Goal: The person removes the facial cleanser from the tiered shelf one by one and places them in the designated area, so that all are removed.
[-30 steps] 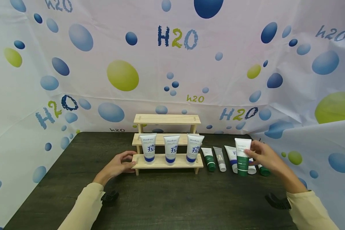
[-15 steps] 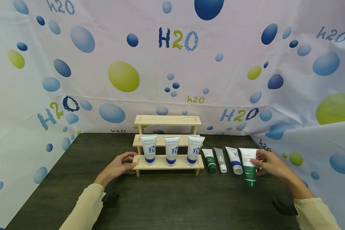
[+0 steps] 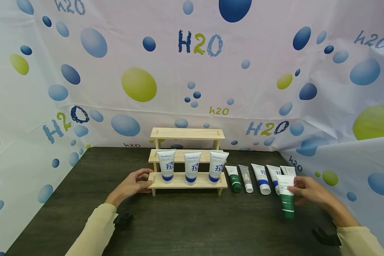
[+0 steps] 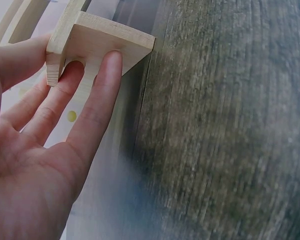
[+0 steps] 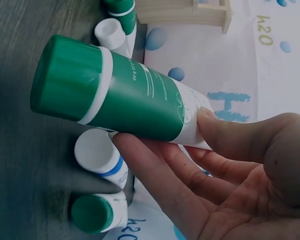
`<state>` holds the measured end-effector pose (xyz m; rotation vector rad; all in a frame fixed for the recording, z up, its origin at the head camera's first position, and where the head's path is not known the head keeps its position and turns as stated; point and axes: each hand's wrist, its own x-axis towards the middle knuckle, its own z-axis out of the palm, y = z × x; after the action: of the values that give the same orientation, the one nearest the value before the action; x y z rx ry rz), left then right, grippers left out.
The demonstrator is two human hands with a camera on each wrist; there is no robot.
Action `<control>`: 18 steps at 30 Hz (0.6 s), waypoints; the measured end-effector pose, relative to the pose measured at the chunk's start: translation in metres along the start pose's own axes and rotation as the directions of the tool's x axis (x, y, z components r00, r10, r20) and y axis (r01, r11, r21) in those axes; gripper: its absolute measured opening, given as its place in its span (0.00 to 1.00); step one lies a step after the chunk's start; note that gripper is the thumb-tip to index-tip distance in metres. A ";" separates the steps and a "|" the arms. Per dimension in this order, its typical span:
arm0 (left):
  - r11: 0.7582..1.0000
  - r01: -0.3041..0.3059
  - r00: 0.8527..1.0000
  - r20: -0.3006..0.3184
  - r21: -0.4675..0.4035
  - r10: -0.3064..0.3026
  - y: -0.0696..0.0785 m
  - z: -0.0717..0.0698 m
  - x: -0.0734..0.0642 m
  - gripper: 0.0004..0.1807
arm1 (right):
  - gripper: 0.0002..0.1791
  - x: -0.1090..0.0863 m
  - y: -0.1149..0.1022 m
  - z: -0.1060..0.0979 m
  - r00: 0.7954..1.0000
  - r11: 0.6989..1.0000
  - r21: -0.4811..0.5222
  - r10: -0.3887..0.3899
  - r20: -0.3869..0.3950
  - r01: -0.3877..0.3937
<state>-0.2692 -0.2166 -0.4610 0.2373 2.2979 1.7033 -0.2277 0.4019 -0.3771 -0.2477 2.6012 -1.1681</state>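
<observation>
My right hand (image 3: pixel 313 193) holds a green-and-white squeeze tube (image 3: pixel 287 201) between thumb and fingers, cap end down, at the right of the table. In the right wrist view the thumb presses the tube's white end (image 5: pixel 192 112), and the fingers lie beneath it. My left hand (image 3: pixel 131 185) grips the left end of the lowest step of a wooden tiered display stand (image 3: pixel 187 180). Seen from the left wrist, the thumb is on one side of the wood (image 4: pixel 110 37) and the fingers on the other. Three white-and-blue tubes (image 3: pixel 192 167) stand upright on that step.
Right of the stand lie a green-and-white tube (image 3: pixel 233 179), a grey tube (image 3: pixel 246 178) and white-and-blue tubes (image 3: pixel 261 179). Another white tube (image 3: pixel 288 170) lies partly behind the held one. A printed cloth (image 3: pixel 192 71) hangs behind the dark table (image 3: pixel 195 224).
My right hand has carried the green-and-white tube rightward and nearer to me, uncovering tubes lying behind it. My left hand has stayed at the stand.
</observation>
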 end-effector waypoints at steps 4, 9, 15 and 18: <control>1.000 -0.007 1.000 0.004 -0.006 0.007 0.000 -0.001 0.000 0.33 | 0.11 -0.001 0.009 -0.002 1.000 1.000 0.013 0.021 0.019 -0.021; 1.000 -0.013 1.000 0.009 -0.011 0.014 0.000 -0.001 0.000 0.33 | 0.11 -0.003 0.021 -0.004 0.997 0.998 0.041 0.041 0.066 -0.044; 1.000 -0.009 1.000 0.005 -0.006 0.009 0.000 0.000 0.000 0.32 | 0.12 -0.006 0.033 -0.003 0.989 0.995 0.097 0.000 0.149 -0.015; 1.000 -0.007 1.000 0.004 -0.009 0.007 0.001 0.000 0.000 0.32 | 0.12 -0.005 0.037 -0.002 0.987 0.994 0.102 0.016 0.161 -0.032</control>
<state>-0.2694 -0.2166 -0.4604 0.2470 2.2892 1.7146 -0.2248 0.4290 -0.4025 -0.2754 2.3913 -1.2183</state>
